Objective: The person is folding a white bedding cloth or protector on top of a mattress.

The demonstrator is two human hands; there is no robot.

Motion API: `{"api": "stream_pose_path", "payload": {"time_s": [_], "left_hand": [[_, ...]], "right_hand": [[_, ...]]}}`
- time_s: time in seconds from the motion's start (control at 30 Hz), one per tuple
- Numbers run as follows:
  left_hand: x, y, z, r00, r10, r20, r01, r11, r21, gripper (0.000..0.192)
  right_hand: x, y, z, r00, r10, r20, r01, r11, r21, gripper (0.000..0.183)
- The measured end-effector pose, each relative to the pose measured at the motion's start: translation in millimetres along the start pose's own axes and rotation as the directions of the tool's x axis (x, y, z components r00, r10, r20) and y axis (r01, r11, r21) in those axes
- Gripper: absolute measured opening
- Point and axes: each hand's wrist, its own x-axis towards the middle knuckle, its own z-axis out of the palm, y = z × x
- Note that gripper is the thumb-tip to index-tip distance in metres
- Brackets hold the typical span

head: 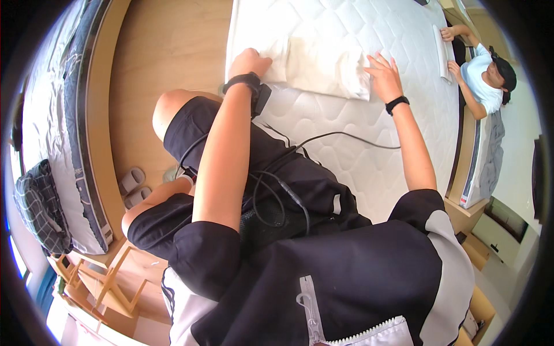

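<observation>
A cream-white folded cloth [322, 65], perhaps a garment, lies on the white quilted mattress [368, 173]. My left hand [250, 64] is curled at the cloth's left end, its thumb over the fabric and its other fingers partly hidden. Around that wrist is a black strap with a dark box-shaped device [261, 99]. At the cloth's rumpled right end, my right hand [384, 78] has its fingers spread, the tips beside or lightly touching the edge. This wrist wears a black band [397, 104].
A black cable [298, 149] runs over my lap onto the mattress. Across the bed a person [480, 82] holds a white folded item [442, 54]. Left are another bed [78, 129], a checked dark cloth [41, 207], grey slippers [132, 181] and a wooden chair [108, 285].
</observation>
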Motion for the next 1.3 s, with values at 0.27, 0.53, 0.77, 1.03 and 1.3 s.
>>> {"api": "stream_pose_path", "payload": {"time_s": [0.27, 0.53, 0.77, 1.03, 1.3], "left_hand": [[-15, 18, -6, 0.977, -0.213, 0.019, 0.204, 0.954, 0.219, 0.047], [-11, 24, 5, 0.986, 0.021, -0.163, 0.034, 0.945, 0.325, 0.058], [-16, 26, 35, 0.933, 0.36, -0.02, -0.291, 0.784, 0.549, 0.081], [-10, 21, 41, 0.955, 0.296, 0.011, -0.246, 0.774, 0.584, 0.074], [-8, 20, 32, 0.935, 0.32, -0.151, -0.241, 0.888, 0.393, 0.079]], "right_hand": [[15, -90, 38, 0.923, 0.322, 0.212, -0.339, 0.939, 0.05, 0.074], [8, -102, 62, 0.911, 0.3, 0.282, -0.312, 0.95, -0.002, 0.08], [13, -105, 60, 0.896, 0.323, 0.303, -0.332, 0.943, -0.023, 0.082], [15, -99, 54, 0.891, 0.305, 0.336, -0.339, 0.94, 0.044, 0.08], [-10, -75, 39, 0.92, 0.388, -0.054, -0.356, 0.887, 0.293, 0.078]]}}
